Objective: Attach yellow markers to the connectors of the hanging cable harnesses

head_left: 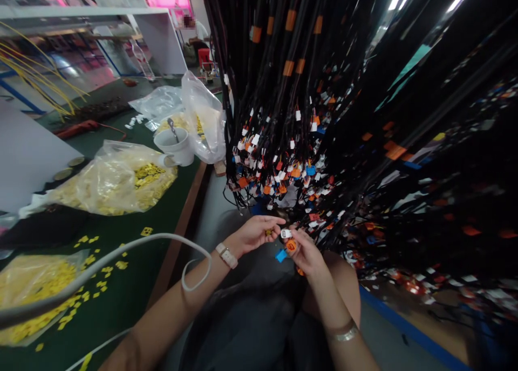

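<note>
My right hand is closed on a white connector at the end of a wire harness. An orange connector sits at its fingers, and a blue connector hangs just below. My left hand is beside it, fingers curled around a small yellow piece, with the index finger stretched toward the white connector. A small gap seems to lie between the left fingertips and that connector. Hanging right behind both hands is a thick bundle of black harnesses ending in many white, orange and blue connectors.
On the green table at left lie a plastic bag of yellow pieces, another bag and scattered yellow pieces. A white cup stands near the table's edge. A grey cable arches over my left forearm. Someone sits far back.
</note>
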The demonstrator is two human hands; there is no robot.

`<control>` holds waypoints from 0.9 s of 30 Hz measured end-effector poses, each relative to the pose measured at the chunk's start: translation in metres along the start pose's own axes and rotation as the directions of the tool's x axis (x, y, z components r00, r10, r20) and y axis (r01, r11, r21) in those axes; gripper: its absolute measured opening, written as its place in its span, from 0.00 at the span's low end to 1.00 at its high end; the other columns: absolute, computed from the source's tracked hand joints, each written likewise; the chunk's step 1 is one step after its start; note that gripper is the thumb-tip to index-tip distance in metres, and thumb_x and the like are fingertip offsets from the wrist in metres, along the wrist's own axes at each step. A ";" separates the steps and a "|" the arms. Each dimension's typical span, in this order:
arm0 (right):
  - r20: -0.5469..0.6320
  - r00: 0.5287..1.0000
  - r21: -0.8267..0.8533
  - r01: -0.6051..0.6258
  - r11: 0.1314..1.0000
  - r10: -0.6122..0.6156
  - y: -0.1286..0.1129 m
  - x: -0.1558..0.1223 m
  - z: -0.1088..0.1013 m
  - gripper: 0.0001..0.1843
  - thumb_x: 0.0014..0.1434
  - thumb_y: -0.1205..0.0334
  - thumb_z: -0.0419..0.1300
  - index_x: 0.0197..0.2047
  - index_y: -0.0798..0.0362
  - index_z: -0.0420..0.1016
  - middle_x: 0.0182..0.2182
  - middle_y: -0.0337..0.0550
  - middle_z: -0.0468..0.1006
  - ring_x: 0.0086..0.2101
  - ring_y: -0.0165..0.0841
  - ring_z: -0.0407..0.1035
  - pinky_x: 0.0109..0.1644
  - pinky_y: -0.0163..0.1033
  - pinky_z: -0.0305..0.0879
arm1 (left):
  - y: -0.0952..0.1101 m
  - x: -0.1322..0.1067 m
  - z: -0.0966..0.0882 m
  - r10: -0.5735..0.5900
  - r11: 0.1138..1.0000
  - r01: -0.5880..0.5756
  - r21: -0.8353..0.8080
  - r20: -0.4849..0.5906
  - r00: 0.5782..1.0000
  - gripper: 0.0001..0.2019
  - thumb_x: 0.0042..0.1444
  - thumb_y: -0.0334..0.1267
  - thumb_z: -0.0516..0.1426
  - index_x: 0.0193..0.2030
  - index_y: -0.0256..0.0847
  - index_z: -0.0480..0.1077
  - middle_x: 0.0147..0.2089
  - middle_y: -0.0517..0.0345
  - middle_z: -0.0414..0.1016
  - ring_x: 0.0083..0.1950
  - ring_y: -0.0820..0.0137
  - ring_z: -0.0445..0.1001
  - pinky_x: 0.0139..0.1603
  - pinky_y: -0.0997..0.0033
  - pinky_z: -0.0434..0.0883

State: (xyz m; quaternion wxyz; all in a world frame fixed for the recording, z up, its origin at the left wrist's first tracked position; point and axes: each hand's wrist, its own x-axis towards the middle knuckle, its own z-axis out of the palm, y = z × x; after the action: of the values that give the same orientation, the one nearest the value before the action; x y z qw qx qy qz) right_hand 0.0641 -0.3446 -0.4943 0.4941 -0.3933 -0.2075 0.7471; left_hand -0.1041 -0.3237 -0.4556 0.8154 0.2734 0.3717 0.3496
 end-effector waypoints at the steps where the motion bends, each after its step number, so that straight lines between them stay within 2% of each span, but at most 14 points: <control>1: 0.010 1.000 0.016 -0.003 1.000 0.003 0.001 0.000 0.000 0.11 0.42 0.62 0.70 0.29 0.52 0.74 0.24 0.36 0.76 0.23 0.28 0.70 0.27 0.31 0.68 | 0.000 0.000 0.001 0.000 1.000 0.000 -0.004 0.005 1.000 0.09 0.56 0.28 0.55 0.44 0.28 0.70 0.28 0.55 0.71 0.24 0.81 0.68 0.26 0.82 0.65; 4: -0.004 1.000 0.095 -0.030 0.995 0.031 0.001 0.001 -0.001 0.12 0.41 0.64 0.71 0.30 0.52 0.75 0.23 0.35 0.76 0.23 0.25 0.70 0.26 0.28 0.67 | 0.000 0.000 0.003 -0.009 1.000 0.008 -0.030 -0.030 1.000 0.06 0.55 0.27 0.56 0.40 0.32 0.68 0.29 0.54 0.74 0.26 0.79 0.71 0.26 0.82 0.66; 8: -0.030 0.998 0.127 -0.047 0.991 0.051 -0.002 0.002 -0.001 0.14 0.40 0.64 0.72 0.32 0.53 0.76 0.24 0.35 0.77 0.22 0.23 0.70 0.26 0.25 0.68 | -0.002 0.002 0.003 -0.027 0.999 0.026 -0.025 -0.057 0.998 0.02 0.53 0.27 0.58 0.34 0.31 0.68 0.30 0.52 0.75 0.26 0.79 0.72 0.27 0.83 0.68; 11: -0.039 0.997 0.157 -0.061 0.986 0.068 -0.002 0.002 0.000 0.16 0.40 0.63 0.72 0.33 0.55 0.76 0.25 0.37 0.77 0.22 0.22 0.70 0.25 0.24 0.67 | -0.002 0.002 0.002 -0.013 0.999 0.010 -0.037 -0.071 0.997 0.05 0.50 0.25 0.60 0.35 0.30 0.70 0.28 0.55 0.74 0.25 0.80 0.71 0.28 0.84 0.68; 14: -0.040 0.998 0.146 -0.045 0.988 0.052 0.000 0.003 -0.001 0.15 0.43 0.58 0.71 0.33 0.56 0.75 0.23 0.36 0.75 0.19 0.21 0.66 0.21 0.23 0.64 | -0.002 0.002 0.002 -0.002 0.999 -0.001 -0.047 -0.080 0.997 0.07 0.47 0.25 0.62 0.35 0.29 0.72 0.28 0.56 0.73 0.26 0.80 0.71 0.28 0.84 0.68; 20: -0.066 0.997 0.071 -0.026 0.997 0.031 0.006 0.007 -0.003 0.16 0.44 0.54 0.70 0.26 0.55 0.72 0.18 0.31 0.68 0.14 0.18 0.56 0.15 0.23 0.57 | -0.002 -0.001 0.005 -0.034 0.998 0.031 -0.045 -0.051 0.998 0.06 0.46 0.27 0.63 0.32 0.28 0.72 0.30 0.51 0.75 0.27 0.77 0.73 0.30 0.80 0.70; 24: -0.092 0.995 0.081 -0.032 0.996 0.039 0.006 0.008 -0.001 0.17 0.41 0.54 0.72 0.25 0.54 0.70 0.18 0.31 0.69 0.14 0.18 0.57 0.16 0.23 0.57 | -0.003 -0.001 0.006 -0.010 0.999 0.008 -0.040 -0.050 0.999 0.08 0.45 0.28 0.64 0.33 0.29 0.72 0.27 0.54 0.74 0.25 0.78 0.71 0.28 0.81 0.69; 27: -0.080 0.996 0.070 -0.029 0.997 0.034 0.004 0.006 0.000 0.17 0.40 0.54 0.72 0.25 0.55 0.71 0.19 0.33 0.70 0.16 0.19 0.61 0.18 0.23 0.60 | -0.004 0.000 0.005 -0.002 1.000 0.001 -0.030 -0.031 1.000 0.10 0.45 0.28 0.65 0.36 0.28 0.73 0.27 0.54 0.74 0.27 0.78 0.72 0.32 0.80 0.69</control>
State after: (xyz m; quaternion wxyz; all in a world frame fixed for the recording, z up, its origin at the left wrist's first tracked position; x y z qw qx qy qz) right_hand 0.0602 -0.3410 -0.4991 0.5036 -0.4094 -0.1550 0.7449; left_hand -0.0986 -0.3277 -0.4556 0.8137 0.2557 0.3792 0.3588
